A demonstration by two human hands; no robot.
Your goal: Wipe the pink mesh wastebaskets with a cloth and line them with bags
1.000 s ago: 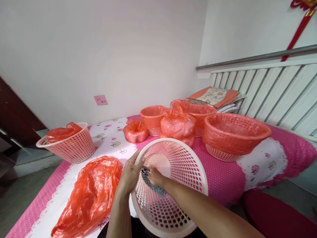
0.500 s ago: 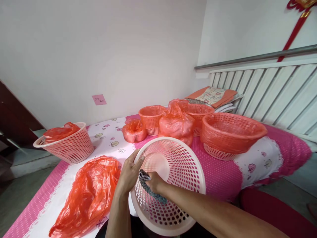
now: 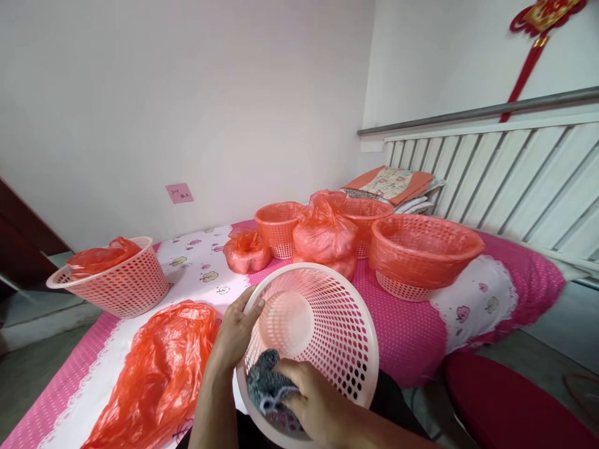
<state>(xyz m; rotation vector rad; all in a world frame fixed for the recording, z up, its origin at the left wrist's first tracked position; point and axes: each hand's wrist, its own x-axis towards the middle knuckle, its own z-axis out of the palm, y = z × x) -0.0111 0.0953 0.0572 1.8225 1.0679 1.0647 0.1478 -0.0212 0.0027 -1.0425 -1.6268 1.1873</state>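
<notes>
The right hand's [image 3: 309, 396] grip is closed around a gray cloth [image 3: 266, 380] inside a pale pink basket [image 3: 292, 321], its mouth tilted toward the person. The left hand [image 3: 235, 330] grips the rim's left side. Farther left, a red bag [image 3: 161, 371] lies on the bed [image 3: 407, 349]; beyond stand plastic-lined baskets [image 3: 418, 268].

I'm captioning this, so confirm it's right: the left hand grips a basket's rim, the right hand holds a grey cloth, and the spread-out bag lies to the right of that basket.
Wrong side: the head view shows the spread-out bag to the left of the basket. The left hand does grip the rim, and the right hand holds a grey cloth.
</notes>
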